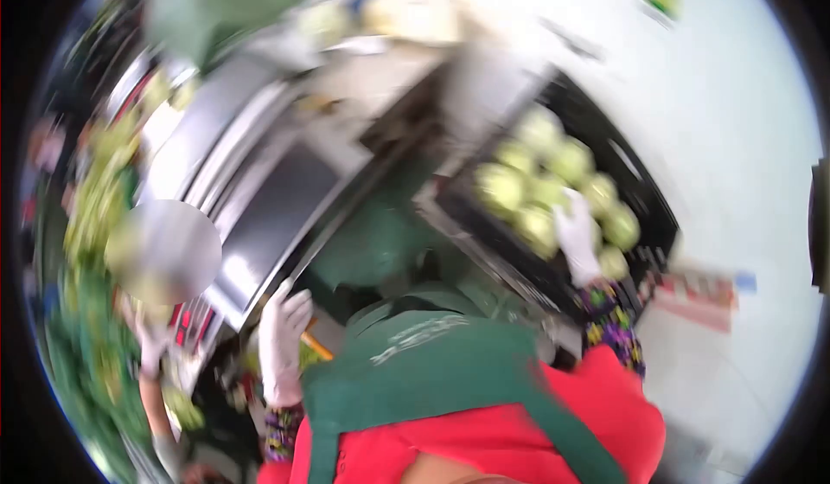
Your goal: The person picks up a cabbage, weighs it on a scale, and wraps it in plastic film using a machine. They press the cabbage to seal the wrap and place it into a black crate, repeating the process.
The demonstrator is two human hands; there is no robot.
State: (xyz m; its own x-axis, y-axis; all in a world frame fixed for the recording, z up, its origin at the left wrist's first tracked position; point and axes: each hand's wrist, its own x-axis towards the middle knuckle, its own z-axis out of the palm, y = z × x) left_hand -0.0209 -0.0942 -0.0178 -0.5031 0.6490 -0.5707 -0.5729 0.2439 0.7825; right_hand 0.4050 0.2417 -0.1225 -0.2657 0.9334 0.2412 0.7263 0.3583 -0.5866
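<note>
A black crate (644, 173) at the right holds several pale green round vegetables (571, 162) that look like cabbages. My right hand (577, 229), in a white glove, reaches into the crate and lies on the vegetables, its fingers extended and apart; whether it grips one is blurred. My left hand (285, 324), also gloved in white, is beside the near corner of a steel machine (285, 198) with a flat metal surface. Its fingers are partly spread and nothing shows in them.
Leafy green vegetables (95, 311) line the left side. Another person's gloved hand (151, 346) is near a red-lit display (192, 324) at the lower left. Green floor (380, 233) shows between machine and crate. More pale vegetables (411, 17) sit at the top.
</note>
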